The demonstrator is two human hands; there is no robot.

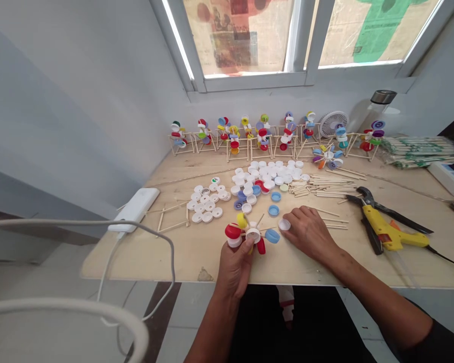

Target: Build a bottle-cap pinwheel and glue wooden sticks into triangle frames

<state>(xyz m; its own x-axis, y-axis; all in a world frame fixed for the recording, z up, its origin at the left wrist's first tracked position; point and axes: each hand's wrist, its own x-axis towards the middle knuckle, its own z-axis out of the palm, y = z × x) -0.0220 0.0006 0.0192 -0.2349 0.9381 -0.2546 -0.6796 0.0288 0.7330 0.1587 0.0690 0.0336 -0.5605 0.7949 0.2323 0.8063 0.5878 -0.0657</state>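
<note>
One multicol. cap wheel (253,233) pinched in L hand (233,265). R hand (310,233), fingers bent tog., touches white cap (284,225) nr blue cap (274,210); can't tell if pinched.

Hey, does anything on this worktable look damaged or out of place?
One thing: a dark, uneven patch at the front edge of the table, left of the left hand holding the cap wheel. It breaks up the pale wood. Chip or stain, I can't tell. I see nothing spilled.

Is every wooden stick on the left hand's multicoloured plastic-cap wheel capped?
Not all: on the wheel, a thin stick between the yellow cap and blue cap ends bare.
</note>
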